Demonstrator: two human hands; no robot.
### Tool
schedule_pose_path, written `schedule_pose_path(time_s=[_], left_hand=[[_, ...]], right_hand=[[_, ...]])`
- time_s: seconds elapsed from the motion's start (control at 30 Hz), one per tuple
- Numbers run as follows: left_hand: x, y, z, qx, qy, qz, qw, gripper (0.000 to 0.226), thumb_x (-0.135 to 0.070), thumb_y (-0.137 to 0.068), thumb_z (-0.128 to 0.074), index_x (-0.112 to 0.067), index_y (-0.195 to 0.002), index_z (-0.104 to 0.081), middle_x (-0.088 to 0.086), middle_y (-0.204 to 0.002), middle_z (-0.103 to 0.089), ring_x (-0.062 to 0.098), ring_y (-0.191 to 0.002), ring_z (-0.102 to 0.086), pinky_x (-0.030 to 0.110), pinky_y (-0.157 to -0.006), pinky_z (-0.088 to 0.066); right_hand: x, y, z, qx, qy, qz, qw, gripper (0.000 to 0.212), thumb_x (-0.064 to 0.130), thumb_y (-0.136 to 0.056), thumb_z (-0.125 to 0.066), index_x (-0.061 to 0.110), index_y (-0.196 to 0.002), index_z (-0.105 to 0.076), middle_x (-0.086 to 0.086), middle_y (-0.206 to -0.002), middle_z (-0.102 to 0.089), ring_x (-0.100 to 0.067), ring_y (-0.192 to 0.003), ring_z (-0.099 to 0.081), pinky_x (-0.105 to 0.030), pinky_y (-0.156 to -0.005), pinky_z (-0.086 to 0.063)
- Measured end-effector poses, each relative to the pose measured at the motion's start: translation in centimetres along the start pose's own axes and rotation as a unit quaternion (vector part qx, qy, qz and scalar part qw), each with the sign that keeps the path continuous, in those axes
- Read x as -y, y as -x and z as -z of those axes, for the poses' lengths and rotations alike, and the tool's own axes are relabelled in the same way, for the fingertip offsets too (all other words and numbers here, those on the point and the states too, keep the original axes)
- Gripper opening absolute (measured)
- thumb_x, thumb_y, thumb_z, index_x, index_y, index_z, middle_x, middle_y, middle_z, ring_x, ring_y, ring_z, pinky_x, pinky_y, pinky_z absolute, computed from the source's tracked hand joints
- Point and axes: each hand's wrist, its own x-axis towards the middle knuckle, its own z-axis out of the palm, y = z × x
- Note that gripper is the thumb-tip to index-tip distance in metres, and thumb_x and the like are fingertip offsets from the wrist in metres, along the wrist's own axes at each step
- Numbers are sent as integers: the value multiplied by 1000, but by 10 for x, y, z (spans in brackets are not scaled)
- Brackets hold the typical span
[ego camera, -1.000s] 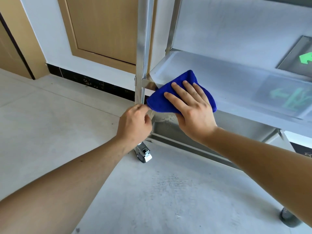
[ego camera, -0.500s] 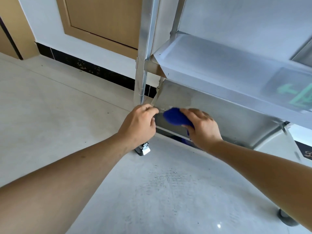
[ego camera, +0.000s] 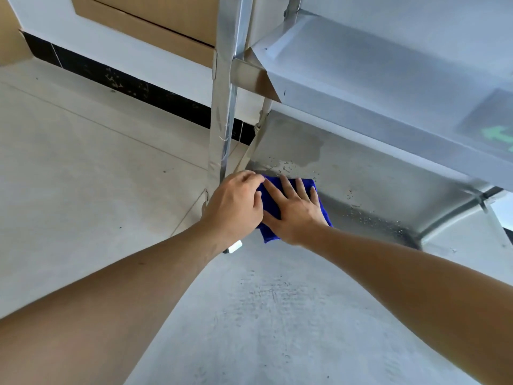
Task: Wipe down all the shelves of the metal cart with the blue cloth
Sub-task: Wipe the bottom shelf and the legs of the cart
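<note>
The metal cart's bottom shelf lies low to the floor, wet with water drops near its front left corner. The blue cloth is spread flat on that corner, one edge hanging over the shelf's front lip. My right hand presses flat on the cloth with fingers spread. My left hand grips the cart's front left post at its base, right beside the cloth. The middle shelf juts out above both hands.
A caster peeks out under my left hand at the post's foot. Grey floor spreads to the left and below. A white wall with a black skirting strip and a wooden door stands behind the cart.
My right hand brought the cloth down from the middle shelf to the bottom shelf and laid it flat there. My left hand stayed on the post. The view tilted downward.
</note>
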Motion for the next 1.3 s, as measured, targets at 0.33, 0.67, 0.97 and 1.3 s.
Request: schedule_pose_path(time_s=[0.33, 0.67, 0.97, 1.3], left_hand=[[16, -29, -29, -27, 6, 18, 999, 21, -11, -89, -51, -7, -104, -64, 7, -102, -66, 24, -100, -58, 29, -82, -49], [18, -27, -57, 38, -73, -8, 997, 35, -23, -90, -51, -11, -122, -61, 9, -123, -64, 26, -122, -52, 36, -106, -42], [21, -26, -62, 48, -134, -17, 990, 38, -27, -91, -41, -10, -115, -64, 13, -124, -62, 30, -125, -50, 40, -108, -39], [16, -29, -65, 37, -153, -17, 987, 37, -29, -83, -38, -10, -104, -62, 14, -113, -62, 34, -119, -51, 43, -107, -39]], right_hand=[[-21, -97, 7, -59, -24, -81, 995, 79, 80, -84, -14, 47, -156, -15, 7, -169, -13, -27, -155, -4, -55, -123, 0], [-60, -181, 11, -166, -49, -105, 979, 57, 60, -98, -32, 32, -147, -41, -1, -153, -45, -27, -143, -34, -53, -120, -20], [-81, -235, 22, -180, -29, -152, 972, 54, 59, -100, -31, 28, -142, -45, -6, -147, -50, -32, -138, -39, -56, -116, -24], [-76, -249, 36, -103, -39, -197, 974, 53, 58, -95, -31, 34, -140, -42, -7, -138, -56, -42, -128, -47, -64, -111, -23]])
